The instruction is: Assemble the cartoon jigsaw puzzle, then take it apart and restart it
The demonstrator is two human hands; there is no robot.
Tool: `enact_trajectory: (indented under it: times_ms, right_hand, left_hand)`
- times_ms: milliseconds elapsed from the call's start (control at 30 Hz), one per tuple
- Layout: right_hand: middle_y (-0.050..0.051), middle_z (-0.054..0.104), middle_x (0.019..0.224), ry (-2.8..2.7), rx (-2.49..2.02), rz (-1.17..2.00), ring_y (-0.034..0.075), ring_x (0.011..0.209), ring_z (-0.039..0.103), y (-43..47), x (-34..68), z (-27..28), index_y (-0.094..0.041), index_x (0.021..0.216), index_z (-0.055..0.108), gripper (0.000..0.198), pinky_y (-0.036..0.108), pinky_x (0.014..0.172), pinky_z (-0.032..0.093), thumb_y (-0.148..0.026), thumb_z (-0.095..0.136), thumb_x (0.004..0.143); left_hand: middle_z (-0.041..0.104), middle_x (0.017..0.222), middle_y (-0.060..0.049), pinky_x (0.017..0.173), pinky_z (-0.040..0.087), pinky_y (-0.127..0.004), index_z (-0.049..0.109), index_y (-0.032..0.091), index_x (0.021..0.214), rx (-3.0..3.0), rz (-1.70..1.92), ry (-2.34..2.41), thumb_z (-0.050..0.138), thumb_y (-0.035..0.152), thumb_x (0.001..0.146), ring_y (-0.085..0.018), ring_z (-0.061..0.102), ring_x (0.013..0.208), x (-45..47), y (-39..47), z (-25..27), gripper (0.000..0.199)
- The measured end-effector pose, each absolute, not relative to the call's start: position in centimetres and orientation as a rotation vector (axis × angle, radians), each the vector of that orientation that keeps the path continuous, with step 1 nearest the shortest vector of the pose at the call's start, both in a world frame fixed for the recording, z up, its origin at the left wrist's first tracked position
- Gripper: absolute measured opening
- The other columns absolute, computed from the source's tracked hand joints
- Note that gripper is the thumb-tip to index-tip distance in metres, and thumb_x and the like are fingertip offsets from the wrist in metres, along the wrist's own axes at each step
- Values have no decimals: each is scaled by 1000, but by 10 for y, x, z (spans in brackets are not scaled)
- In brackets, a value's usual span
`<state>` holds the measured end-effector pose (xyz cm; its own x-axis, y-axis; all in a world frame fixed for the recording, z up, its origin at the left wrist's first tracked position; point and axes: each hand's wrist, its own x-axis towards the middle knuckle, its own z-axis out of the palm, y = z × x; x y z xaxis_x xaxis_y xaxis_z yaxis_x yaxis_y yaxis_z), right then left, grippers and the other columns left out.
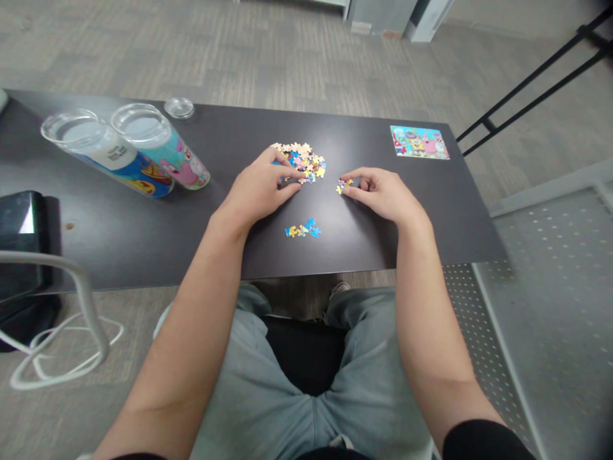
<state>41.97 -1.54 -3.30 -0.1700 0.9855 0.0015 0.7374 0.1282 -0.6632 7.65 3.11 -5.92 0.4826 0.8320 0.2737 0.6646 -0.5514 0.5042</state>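
Observation:
My left hand (pixel 258 186) reaches over the left side of a pile of jigsaw pieces (pixel 311 165). Its thumb and index finger are apart at the pile's near edge; whether a piece lies between the tips is hard to see. To the right, my right hand (pixel 383 191) has thumb and index finger closed on a few small jigsaw pieces (pixel 340 187), yellow and multicoloured, low over the tabletop. Nearer to me lies a small group of blue and yellow jigsaw pieces (pixel 303 229), some touching or overlapping.
On the dark table (pixel 364 243), a picture card (pixel 419 142) lies at the far right. Two clear-rimmed printed canisters (pixel 143 169) stand at the left, near a round transparent lid (pixel 179 108). A black device (pixel 22 236) and white cable (pixel 89 313) are at far left.

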Motion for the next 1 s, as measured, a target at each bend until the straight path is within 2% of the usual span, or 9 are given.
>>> enact_trajectory:
  times_ms: [67, 200, 333, 433, 533, 633, 767, 1000]
  right_hand:
    - [1, 66, 84, -2006, -1629, 746, 29, 81, 61, -15, 421, -32, -31, 140, 100, 36, 45, 85, 49, -47, 92, 108]
    - [2, 69, 87, -1997, -1620, 712, 30, 84, 63, -17, 421, -28, -33, 139, 100, 33, 47, 91, 52, -44, 91, 110]
    - [3, 71, 90, -2029, -1620, 737, 32, 89, 66, -21, 419, -23, -35, 134, 102, 27, 49, 95, 55, -44, 90, 111]
    - [3, 71, 90, -2052, -1600, 777, 32, 89, 66, -23, 418, -21, -35, 135, 101, 28, 49, 93, 55, -44, 89, 111]
    - [1, 69, 87, -1978, -1622, 801, 30, 85, 65, -24, 419, -21, -33, 134, 98, 29, 47, 88, 54, -44, 92, 108]
    - [-2, 66, 83, -1897, -1647, 812, 27, 80, 63, -24, 417, -23, -32, 123, 95, 23, 44, 84, 51, -44, 95, 105]
    - [-3, 65, 80, -1869, -1662, 798, 24, 76, 59, -24, 410, -25, -29, 109, 87, 15, 42, 79, 47, -41, 96, 103]
    - [-4, 65, 78, -1808, -1734, 710, 23, 75, 57, -19, 406, -29, -30, 103, 79, 14, 40, 77, 44, -28, 93, 101]
  left_hand:
    - [78, 155, -10, 128, 64, -57, 101, 34, 139, 2399, 714, 1223, 83, 41, 109, -35, 77, 132, 76, 30, -56, 36]
    - [79, 151, -9, 107, 67, -50, 101, 35, 132, 2372, 707, 1177, 87, 42, 105, -30, 77, 114, 77, 29, -54, 32]
    - [80, 150, -8, 103, 65, -48, 100, 36, 138, 2345, 756, 1222, 93, 40, 100, -23, 69, 93, 79, 29, -55, 39]
    - [79, 145, -7, 103, 65, -47, 98, 39, 146, 2319, 783, 1272, 95, 39, 97, -25, 68, 95, 79, 27, -56, 49]
    - [78, 140, -8, 102, 65, -48, 99, 37, 137, 2313, 796, 1299, 96, 40, 98, -27, 70, 101, 81, 24, -54, 39]
    - [76, 135, -8, 101, 63, -49, 98, 34, 129, 2316, 798, 1341, 96, 42, 100, -28, 70, 101, 84, 22, -52, 30]
    - [77, 135, -8, 100, 61, -49, 98, 33, 128, 2325, 798, 1389, 95, 43, 101, -27, 69, 99, 88, 21, -53, 29]
    - [74, 137, -7, 105, 66, -49, 97, 36, 127, 2267, 792, 1310, 101, 40, 94, -29, 70, 107, 88, 22, -56, 33]
